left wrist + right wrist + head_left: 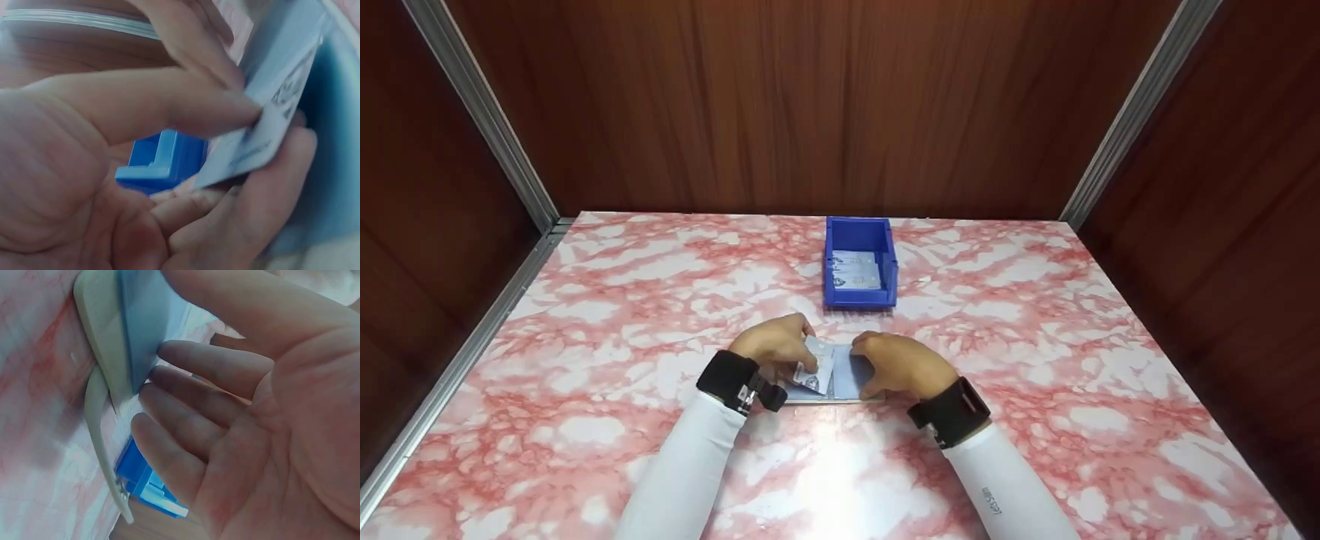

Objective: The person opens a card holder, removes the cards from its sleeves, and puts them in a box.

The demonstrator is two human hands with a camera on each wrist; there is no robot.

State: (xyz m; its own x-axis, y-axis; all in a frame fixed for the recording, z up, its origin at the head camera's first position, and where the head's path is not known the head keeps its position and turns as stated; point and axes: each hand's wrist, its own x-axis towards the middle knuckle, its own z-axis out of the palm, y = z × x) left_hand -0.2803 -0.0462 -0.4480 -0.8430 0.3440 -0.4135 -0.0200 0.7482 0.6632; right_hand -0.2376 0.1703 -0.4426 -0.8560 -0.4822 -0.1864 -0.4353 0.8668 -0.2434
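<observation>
Left hand [776, 346] pinches a card [816, 362] between thumb and fingers; right hand [901, 365], fingers nearly straight, steadies the card stack [840, 382] near the table's front edge

At the centre of the frame, the left hand [777, 345] pinches a card [814, 364] over a pale blue folder [840, 379] lying on the marble table [585, 337]. The right hand [901, 364] rests on the folder. Just above them sits a blue bin [860, 262] holding cards [855, 270].
</observation>
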